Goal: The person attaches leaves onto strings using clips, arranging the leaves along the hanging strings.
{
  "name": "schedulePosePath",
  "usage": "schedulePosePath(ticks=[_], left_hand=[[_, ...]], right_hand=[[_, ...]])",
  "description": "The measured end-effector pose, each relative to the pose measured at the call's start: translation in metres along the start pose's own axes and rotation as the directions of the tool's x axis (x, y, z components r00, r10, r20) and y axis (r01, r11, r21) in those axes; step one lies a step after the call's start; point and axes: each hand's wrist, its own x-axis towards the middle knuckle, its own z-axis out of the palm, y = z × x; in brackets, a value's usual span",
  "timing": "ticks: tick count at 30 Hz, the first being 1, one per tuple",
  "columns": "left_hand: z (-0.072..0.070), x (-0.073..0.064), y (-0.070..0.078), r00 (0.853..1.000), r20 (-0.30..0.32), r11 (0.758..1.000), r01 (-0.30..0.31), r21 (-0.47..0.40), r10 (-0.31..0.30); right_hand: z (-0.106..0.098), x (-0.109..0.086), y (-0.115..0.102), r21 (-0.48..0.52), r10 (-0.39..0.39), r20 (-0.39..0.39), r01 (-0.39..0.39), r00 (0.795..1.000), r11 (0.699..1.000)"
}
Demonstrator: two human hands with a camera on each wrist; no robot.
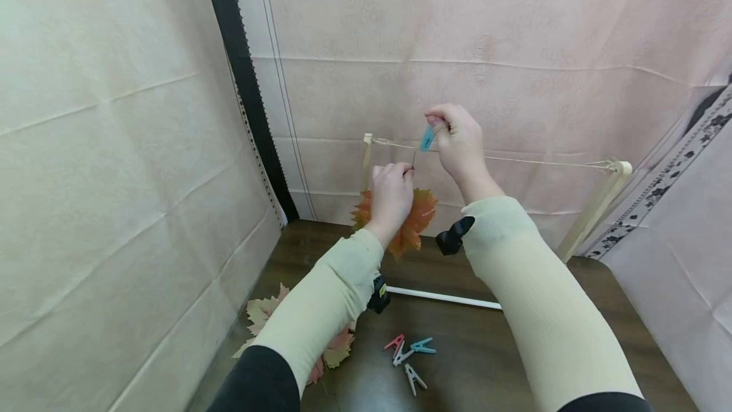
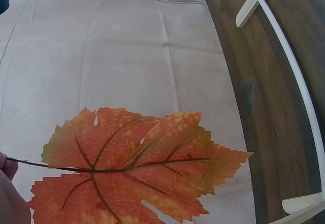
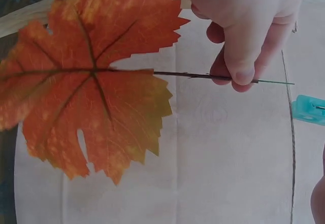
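An orange artificial maple leaf [image 3: 101, 92] hangs from my left hand [image 1: 392, 194], which pinches its dark stem [image 3: 190, 75] between thumb and fingers. The thin green stem tip reaches the string [image 3: 293, 158] in the right wrist view. Just above, my right hand [image 1: 460, 142] pinches a blue clothespin [image 1: 426, 138] by its upper end. The clothespin's lower end is at the string; whether it grips the string cannot be told. In the left wrist view the leaf [image 2: 137, 165] spreads out below the string, with only the edge of the left hand [image 2: 11, 198] showing.
Two wooden posts [image 1: 595, 212] hold the string, with a white rod [image 1: 443, 297] low between them. Several clothespins [image 1: 414, 379] lie on the dark wooden table [image 1: 474, 361]. More leaves [image 1: 338, 347] lie partly under the left forearm. Cloth walls [image 1: 114, 177] surround the table.
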Motion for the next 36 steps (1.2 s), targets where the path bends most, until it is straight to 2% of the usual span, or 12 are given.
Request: schedulePosePath(ticks=[8, 14, 18, 26, 36], left_hand=[[0.0004, 0.0030, -0.0028, 0.998, -0.029, 0.999, -0.052, 0.009, 0.052], [-0.0011, 0.0047, -0.0080, 0.999, -0.025, 0.998, -0.045, 0.033, 0.046], [0.0010, 0.0065, -0.0079, 0.998, -0.025, 0.998, -0.060, 0.019, 0.061], [0.0038, 0.0070, -0.0060, 0.998, -0.020, 0.998, -0.066, -0.011, 0.066], [0.0024, 0.0082, -0.0042, 0.997, -0.033, 0.997, -0.074, 0.014, 0.075]], right_hand=[[0.0037, 0.0024, -0.0037, -0.009, 0.037, 0.037, -0.037, 0.999, 0.999], [0.0089, 0.0032, -0.0060, -0.003, 0.027, 0.072, -0.027, 0.997, 1.000], [0.0092, 0.0030, -0.0044, -0.008, 0.013, 0.071, -0.012, 0.997, 1.000], [0.0072, 0.0045, -0.0029, 0.009, 0.040, 0.053, -0.040, 0.998, 0.999], [0.0080, 0.0039, -0.0016, -0.009, 0.027, 0.110, -0.026, 0.994, 1.000]])
